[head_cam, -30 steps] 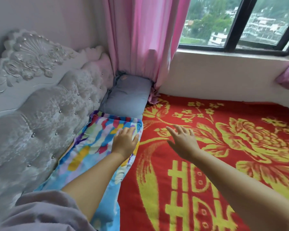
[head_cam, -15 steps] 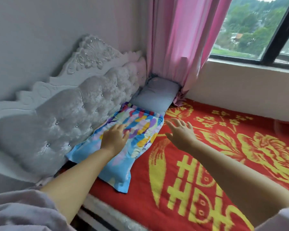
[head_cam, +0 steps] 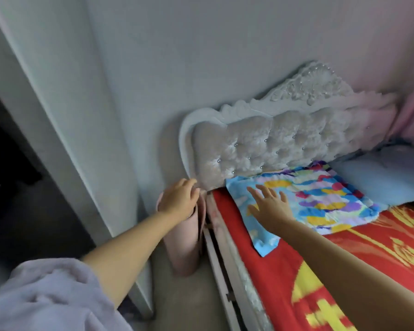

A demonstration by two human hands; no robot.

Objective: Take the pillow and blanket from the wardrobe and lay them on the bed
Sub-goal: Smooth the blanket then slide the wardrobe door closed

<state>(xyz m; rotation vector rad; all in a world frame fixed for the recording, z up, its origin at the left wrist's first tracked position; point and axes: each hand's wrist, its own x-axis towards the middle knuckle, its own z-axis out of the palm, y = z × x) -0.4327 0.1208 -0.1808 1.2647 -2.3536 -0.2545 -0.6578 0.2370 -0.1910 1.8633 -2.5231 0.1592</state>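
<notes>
Pale grey wall [head_cam: 201, 56] is filling the background above a bed [head_cam: 296, 271] that is running along the right side. Over the bed's near corner the right hand [head_cam: 270, 206] is hovering with fingers spread wide, holding nothing, just above the colourful pillow [head_cam: 320, 199]. The left hand [head_cam: 179, 199] is hanging beyond the bed's edge with fingers loosely curled and empty, in front of a pink rolled mat [head_cam: 184, 244] that is standing upright on the floor beside the bed frame. A lilac sleeve [head_cam: 46, 297] is showing at the lower left. The pillow is lying flat at the head of the bed, against the tufted headboard [head_cam: 285, 144], and a grey-blue cushion [head_cam: 380, 180] is sitting just beyond it. A red bedspread [head_cam: 368, 247] with yellow flowers and large yellow characters, too blurred to read, is covering the mattress. A white door frame [head_cam: 58, 115] is slanting down the left.
</notes>
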